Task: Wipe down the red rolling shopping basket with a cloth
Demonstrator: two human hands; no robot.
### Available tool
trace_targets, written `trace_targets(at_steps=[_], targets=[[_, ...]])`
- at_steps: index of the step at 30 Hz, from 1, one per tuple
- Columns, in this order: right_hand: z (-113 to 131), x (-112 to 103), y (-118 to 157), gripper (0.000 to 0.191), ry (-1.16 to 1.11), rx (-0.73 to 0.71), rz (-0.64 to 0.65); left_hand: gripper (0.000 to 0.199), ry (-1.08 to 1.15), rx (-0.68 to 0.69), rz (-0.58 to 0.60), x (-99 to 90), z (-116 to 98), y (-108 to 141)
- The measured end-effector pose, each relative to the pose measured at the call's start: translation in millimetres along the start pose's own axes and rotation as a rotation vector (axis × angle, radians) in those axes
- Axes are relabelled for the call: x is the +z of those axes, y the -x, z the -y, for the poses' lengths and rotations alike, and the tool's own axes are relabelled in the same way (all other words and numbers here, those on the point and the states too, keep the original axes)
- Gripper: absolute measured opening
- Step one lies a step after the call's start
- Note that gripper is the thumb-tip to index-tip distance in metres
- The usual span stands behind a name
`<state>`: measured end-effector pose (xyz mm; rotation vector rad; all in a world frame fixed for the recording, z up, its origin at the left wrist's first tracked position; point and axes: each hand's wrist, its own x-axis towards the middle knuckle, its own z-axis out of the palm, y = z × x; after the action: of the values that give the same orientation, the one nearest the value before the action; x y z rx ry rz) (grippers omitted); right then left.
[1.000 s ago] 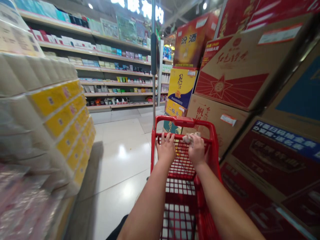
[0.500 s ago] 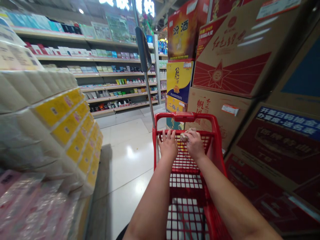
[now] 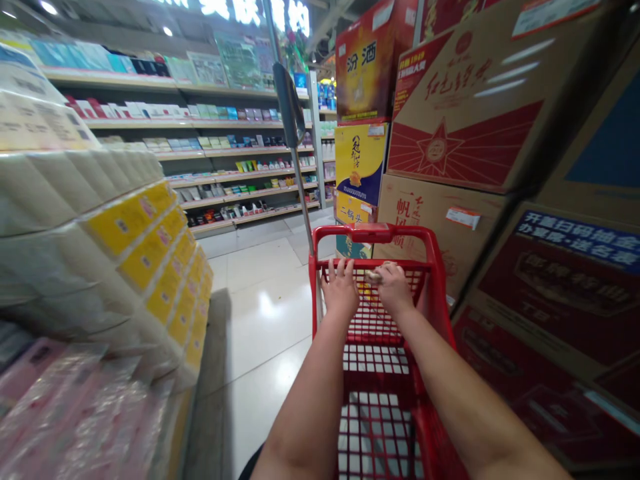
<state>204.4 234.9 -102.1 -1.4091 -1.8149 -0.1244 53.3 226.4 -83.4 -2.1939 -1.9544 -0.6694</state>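
"What is the cart (image 3: 440, 287) like?"
"Smooth and red, with square holes, right in front of the person. A thin, shiny pole (image 3: 303, 190) leans up from its left corner."
"Is there room?"
"Shiny floor (image 3: 253, 283) runs along the left. Flat cardboard boxes (image 3: 463, 127) stand close on the right."
"And the hands?"
"Both reach forward. The left hand (image 3: 341, 293) spreads its fingers wide at the red bar (image 3: 419, 266). The right hand (image 3: 394, 288) curls around a pale, crumpled cloth (image 3: 372, 275)."

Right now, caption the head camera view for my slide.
Left hand on a red plastic shopping cart, right hand holding a pale crumpled wad, beside stacked brown-and-red cardboard cartons.
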Motion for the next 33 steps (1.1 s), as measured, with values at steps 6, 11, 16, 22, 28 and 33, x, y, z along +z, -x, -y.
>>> trace_targets(at_steps=[6, 11, 16, 22, 28, 33], targets=[[19, -11, 20, 0.036, -0.001, 0.092, 0.162, 0.059, -0.048, 0.05, 0.105, -26.3, 13, 12], [27, -50, 49, 0.041, 0.008, 0.2, 0.117, 0.062, -0.118, -0.173, 0.059, -66.1, 32, 65], [47, -58, 98, 0.04, -0.034, 0.339, 0.291, 0.069, -0.022, -0.434, 0.272, -89.8, 38, 124], [83, -51, 93, 0.045, -0.075, 0.367, 0.184, 0.069, -0.107, -0.457, 0.281, -92.1, 35, 139], [91, -51, 65, 0.047, -0.338, 0.513, -0.082, 0.067, -0.273, -0.082, 0.097, -70.2, 28, 139], [83, -53, 70, 0.057, -0.615, 0.604, -0.405, 0.067, -0.206, 0.222, 0.495, -32.5, 7, 106]])
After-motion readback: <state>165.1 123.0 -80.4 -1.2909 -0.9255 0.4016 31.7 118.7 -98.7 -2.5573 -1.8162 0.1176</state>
